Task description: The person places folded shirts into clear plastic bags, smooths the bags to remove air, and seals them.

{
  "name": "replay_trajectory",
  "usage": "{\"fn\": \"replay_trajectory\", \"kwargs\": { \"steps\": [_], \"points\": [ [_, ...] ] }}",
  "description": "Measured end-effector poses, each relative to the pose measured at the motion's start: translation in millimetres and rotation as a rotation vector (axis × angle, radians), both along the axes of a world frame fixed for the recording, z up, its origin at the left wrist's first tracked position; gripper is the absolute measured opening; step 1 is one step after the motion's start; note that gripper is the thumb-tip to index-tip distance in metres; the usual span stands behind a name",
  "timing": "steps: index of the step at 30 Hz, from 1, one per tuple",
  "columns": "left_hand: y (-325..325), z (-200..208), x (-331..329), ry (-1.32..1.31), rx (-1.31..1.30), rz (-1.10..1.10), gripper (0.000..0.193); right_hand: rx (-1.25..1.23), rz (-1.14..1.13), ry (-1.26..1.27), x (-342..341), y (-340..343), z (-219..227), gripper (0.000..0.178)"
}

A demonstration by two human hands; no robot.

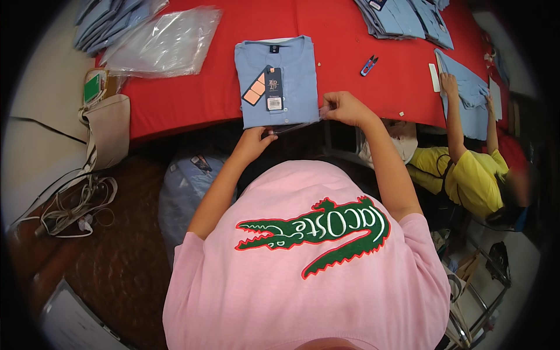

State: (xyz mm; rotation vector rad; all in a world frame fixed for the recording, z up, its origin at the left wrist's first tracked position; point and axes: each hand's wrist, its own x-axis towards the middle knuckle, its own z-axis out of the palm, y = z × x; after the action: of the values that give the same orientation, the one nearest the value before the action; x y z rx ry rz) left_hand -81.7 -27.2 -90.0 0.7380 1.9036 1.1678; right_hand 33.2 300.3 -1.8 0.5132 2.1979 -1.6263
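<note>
Folded shirt (298,84) touches a clear bag (296,127) that left hand (254,143) and right hand (346,109) pinch; insertion unclear.

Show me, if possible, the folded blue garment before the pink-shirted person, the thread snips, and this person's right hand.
Folded blue garment (300,84): head view, right half of its front.
Thread snips (367,68): head view, the handles.
Right hand (345,109): head view, middle of its back.
</note>
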Motion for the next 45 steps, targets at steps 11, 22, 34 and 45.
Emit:
{"fn": "replay_trajectory", "kwargs": {
  "steps": [11, 22, 34, 45],
  "points": [
    [-46, 43, 1, 0.690, 0.079, 0.248, 0.005, -0.058, -0.225, 0.070, -28, -28, -20, 0.016],
    [-34, 74, -43, 0.868, -0.056, 0.305, 0.004, 0.016, -0.362, 0.259, -8, -57, -37, 0.021],
    [-2, 51, -104, 0.714, -0.109, 0.143, 0.006, -0.050, -0.559, 0.286, -13, -68, -63, 0.014],
    [28, 37, -110, 0.548, 0.004, 0.319, 0.011, -0.019, -0.693, 0.260, -28, -47, -53, 0.010]
  ]
}}
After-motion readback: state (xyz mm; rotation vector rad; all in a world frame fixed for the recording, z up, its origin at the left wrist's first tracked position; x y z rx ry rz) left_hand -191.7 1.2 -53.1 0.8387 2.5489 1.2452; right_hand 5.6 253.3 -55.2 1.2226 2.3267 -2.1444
